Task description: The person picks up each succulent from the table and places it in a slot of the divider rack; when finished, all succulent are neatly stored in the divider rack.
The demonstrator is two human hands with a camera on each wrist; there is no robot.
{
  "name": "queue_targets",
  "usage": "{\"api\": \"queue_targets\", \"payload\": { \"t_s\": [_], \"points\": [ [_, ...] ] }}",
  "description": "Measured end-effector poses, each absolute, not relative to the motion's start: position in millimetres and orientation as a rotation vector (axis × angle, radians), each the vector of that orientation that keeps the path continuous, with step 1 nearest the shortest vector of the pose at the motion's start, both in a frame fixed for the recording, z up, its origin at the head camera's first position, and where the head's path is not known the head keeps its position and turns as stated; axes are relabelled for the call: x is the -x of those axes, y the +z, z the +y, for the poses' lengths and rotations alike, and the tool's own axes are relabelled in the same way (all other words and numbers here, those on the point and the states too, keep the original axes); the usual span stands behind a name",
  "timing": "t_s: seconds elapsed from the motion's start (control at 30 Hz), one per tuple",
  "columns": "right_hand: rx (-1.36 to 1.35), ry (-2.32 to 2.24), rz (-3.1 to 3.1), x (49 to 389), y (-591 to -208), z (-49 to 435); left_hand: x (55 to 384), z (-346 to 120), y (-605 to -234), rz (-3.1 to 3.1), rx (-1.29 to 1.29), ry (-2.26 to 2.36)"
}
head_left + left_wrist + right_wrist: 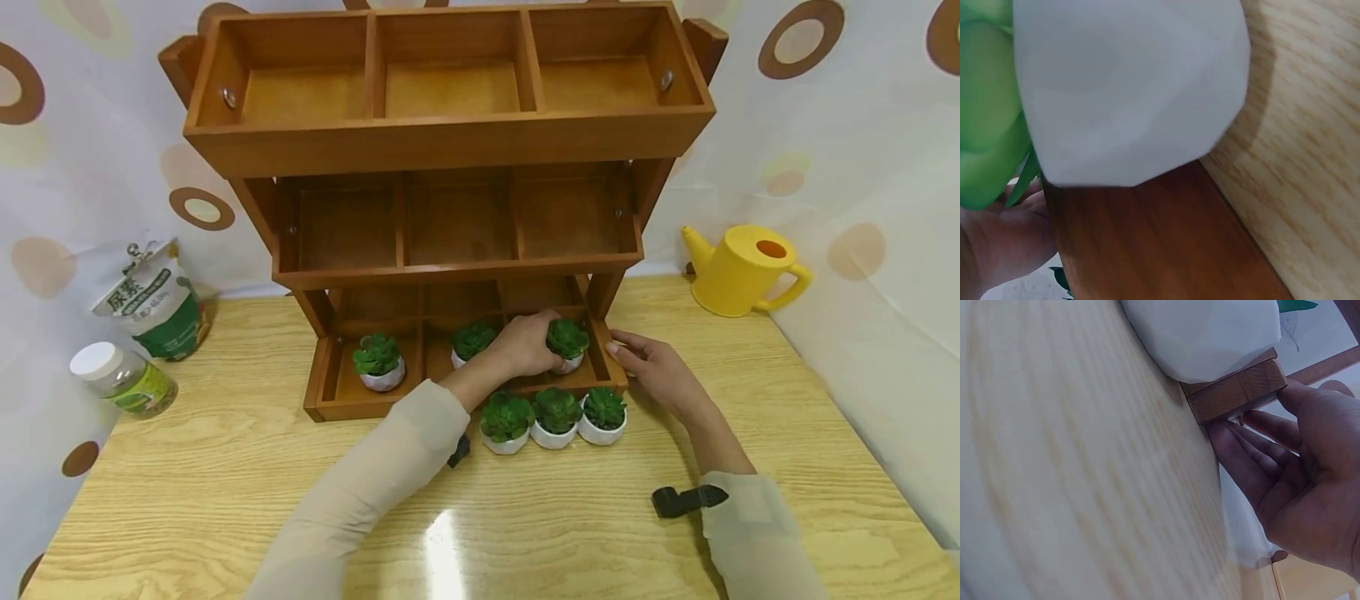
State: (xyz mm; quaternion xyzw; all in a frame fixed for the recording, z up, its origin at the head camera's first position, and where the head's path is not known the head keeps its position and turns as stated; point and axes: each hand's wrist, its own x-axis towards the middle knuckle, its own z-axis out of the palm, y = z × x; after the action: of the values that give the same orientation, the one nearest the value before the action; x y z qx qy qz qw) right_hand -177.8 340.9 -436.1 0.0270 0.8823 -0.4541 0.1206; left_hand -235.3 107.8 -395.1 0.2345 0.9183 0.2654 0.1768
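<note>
My left hand point(528, 346) reaches into the right compartment of the bottom tier of a wooden shelf point(450, 150). Its fingers and thumb hold a small potted succulent point(567, 340) in a white pot. In the left wrist view that hand point(1010, 240) shows only partly, behind a large white pot point(1129, 87). My right hand point(663, 375) touches the bottom tier's right end, its fingers extended. The right wrist view shows this hand point(1310, 469) with fingertips against the wooden corner point(1235, 394). Two more succulents, one left point(378, 358) and one middle point(472, 342), sit in the bottom tier.
Three potted succulents point(555, 412) stand in a row on the table point(225, 467) before the shelf. A yellow watering can point(738, 275) is at the back right. On the left are a clear jar with a white lid point(123, 379) and a clipped green-and-white bag point(161, 308).
</note>
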Motion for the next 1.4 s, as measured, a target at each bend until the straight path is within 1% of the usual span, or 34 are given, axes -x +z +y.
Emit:
{"api": "queue_targets", "payload": {
  "t_s": [0.23,0.5,0.9,1.17,1.4],
  "points": [
    [-0.071,-1.331,2.571,177,-438,341,230,99,-391,2.598,-0.716,0.816],
    [-0.067,-1.299,2.584,179,-434,342,210,64,-372,2.648,-0.837,0.864],
    [-0.066,-1.286,2.583,178,-436,340,185,10,-358,2.594,-0.809,1.014],
    [-0.069,-1.287,2.582,177,-438,341,171,-12,-358,2.602,-0.796,1.052],
    [-0.065,-1.294,2.584,177,-440,342,161,-27,-367,2.568,-0.74,1.13]
  ]
}}
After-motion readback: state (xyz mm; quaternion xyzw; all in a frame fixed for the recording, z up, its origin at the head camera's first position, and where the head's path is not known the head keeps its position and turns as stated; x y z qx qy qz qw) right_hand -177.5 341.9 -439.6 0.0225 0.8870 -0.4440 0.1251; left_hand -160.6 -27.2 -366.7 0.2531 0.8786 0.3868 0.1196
